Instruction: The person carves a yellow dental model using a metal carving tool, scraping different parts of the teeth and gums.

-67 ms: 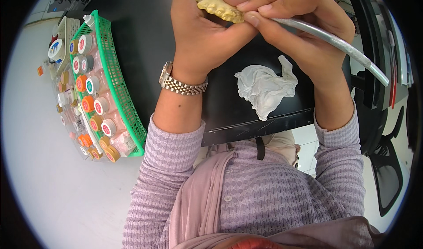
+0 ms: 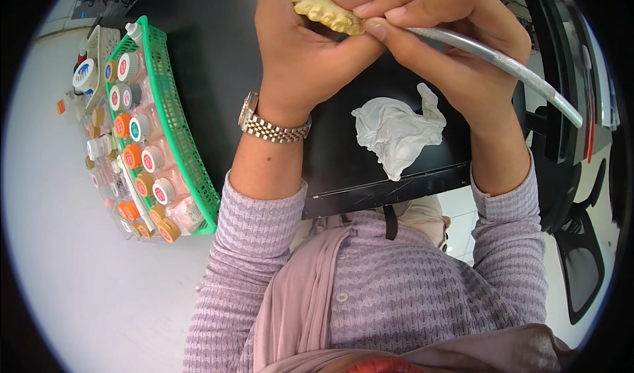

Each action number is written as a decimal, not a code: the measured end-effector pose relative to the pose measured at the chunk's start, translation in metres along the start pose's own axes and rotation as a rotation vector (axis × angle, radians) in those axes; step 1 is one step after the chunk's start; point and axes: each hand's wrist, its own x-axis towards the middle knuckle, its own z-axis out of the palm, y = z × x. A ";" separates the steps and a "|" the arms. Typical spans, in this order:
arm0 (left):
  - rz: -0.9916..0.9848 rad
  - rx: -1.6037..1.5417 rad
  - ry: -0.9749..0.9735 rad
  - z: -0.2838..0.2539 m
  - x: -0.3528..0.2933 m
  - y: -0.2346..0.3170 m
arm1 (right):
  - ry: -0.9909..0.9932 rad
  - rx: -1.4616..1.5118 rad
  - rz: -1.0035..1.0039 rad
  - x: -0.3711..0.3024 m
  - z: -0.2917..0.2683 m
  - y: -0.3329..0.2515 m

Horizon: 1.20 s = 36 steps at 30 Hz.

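Note:
At the top edge, my left hand point(image 2: 310, 62) grips a pale yellow dental cast point(image 2: 323, 9) with a curved row of tooth shapes. The frame cuts off part of the cast. My right hand point(image 2: 462, 49) pinches a slim silver dental hand tool with a knurled handle point(image 2: 495, 57), its back end slanting down to the right. The tool's working tip is hidden behind the fingers, right against the cast's edge. Beneath the hands, a crumpled white tissue or glove-like piece point(image 2: 396, 135) lies on the black table point(image 2: 218, 62).
To the left stands a green plastic basket point(image 2: 168, 95) packed with small clear bottles with white, orange and gold caps. A pale basket point(image 2: 100, 49) with a round white tub point(image 2: 84, 75) is behind it. A black chair point(image 2: 581, 261) stands at the right, beyond the table.

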 end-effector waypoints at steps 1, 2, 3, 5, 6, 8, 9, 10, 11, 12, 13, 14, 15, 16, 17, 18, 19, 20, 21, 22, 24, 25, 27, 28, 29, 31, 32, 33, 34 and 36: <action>-0.008 -0.015 0.012 0.002 0.001 0.001 | 0.004 0.008 -0.001 0.000 0.000 0.000; -0.015 -0.029 0.023 0.003 0.001 0.002 | 0.014 0.026 0.005 0.000 0.001 0.000; -0.039 -0.023 0.064 0.005 0.001 0.003 | 0.023 0.048 0.009 0.000 0.002 0.001; -0.067 -0.016 0.113 0.009 0.001 0.004 | 0.046 0.095 0.027 -0.002 0.003 0.002; -0.071 -0.009 0.123 0.010 0.002 0.005 | 0.051 0.114 0.032 -0.003 0.004 0.003; -0.051 0.010 0.081 0.007 0.001 0.004 | 0.057 0.135 0.033 -0.003 0.006 0.003; -0.025 0.019 0.028 0.003 0.003 0.003 | 0.066 0.148 0.036 -0.003 0.006 0.003; -0.025 0.022 0.033 0.004 0.003 0.002 | 0.088 0.177 0.042 -0.006 0.008 0.006; -0.026 0.026 0.038 0.004 0.003 0.002 | 0.096 0.190 0.051 -0.006 0.008 0.005; -0.053 0.030 0.102 0.011 0.003 0.004 | 0.104 0.208 0.059 -0.006 0.009 0.006; -0.048 0.035 0.111 0.011 0.002 0.003 | 0.099 0.211 0.071 -0.005 0.008 0.003; -0.043 0.040 0.121 0.011 0.002 0.003 | 0.085 0.193 0.070 -0.003 0.007 0.001; -0.007 0.045 0.074 0.007 0.003 -0.001 | 0.071 0.173 0.068 -0.002 0.006 -0.001; 0.004 0.043 0.053 0.005 0.001 -0.003 | 0.049 0.132 0.054 -0.001 0.004 -0.003; 0.016 0.040 0.033 0.002 -0.001 -0.005 | 0.035 0.117 0.047 0.000 0.003 -0.004; 0.003 0.031 0.036 0.002 -0.001 -0.004 | 0.023 0.103 0.040 -0.001 0.002 -0.003; 0.002 0.033 0.030 0.002 -0.002 -0.003 | 0.021 0.114 0.041 -0.001 0.001 -0.002; 0.000 0.036 0.025 0.002 -0.002 -0.002 | 0.040 0.177 0.049 -0.003 0.003 0.000; 0.012 0.045 0.007 0.002 0.000 -0.002 | 0.062 0.235 0.056 -0.004 0.003 0.002; 0.009 0.051 0.011 0.003 0.000 0.000 | 0.106 0.345 0.069 -0.007 0.007 0.006; -0.007 0.062 0.039 0.009 0.001 0.006 | 0.121 0.413 0.091 -0.009 0.009 0.008; -0.011 0.064 0.032 0.008 0.002 0.010 | 0.095 0.371 0.100 -0.010 0.006 0.004; -0.025 0.065 -0.006 0.011 0.003 0.019 | 0.030 0.293 0.102 -0.010 -0.002 -0.002; -0.036 0.054 -0.030 0.013 0.003 0.023 | 0.046 0.340 0.095 -0.008 0.001 -0.008; -0.027 0.080 -0.052 0.013 0.003 0.026 | 0.061 0.387 0.089 -0.005 0.003 -0.013; -0.012 0.132 -0.094 0.011 0.005 0.033 | -0.005 0.369 0.012 -0.004 0.001 -0.015; 0.005 0.132 -0.099 0.012 0.006 0.033 | -0.017 0.361 0.001 -0.002 -0.001 -0.015; 0.010 0.135 -0.101 0.012 0.004 0.032 | -0.027 0.346 0.008 -0.004 -0.001 -0.016; 0.018 0.138 -0.106 0.012 0.004 0.031 | -0.037 0.329 0.013 -0.006 -0.001 -0.016; 0.029 0.135 -0.114 0.010 0.004 0.028 | -0.057 0.286 0.035 -0.007 -0.002 -0.017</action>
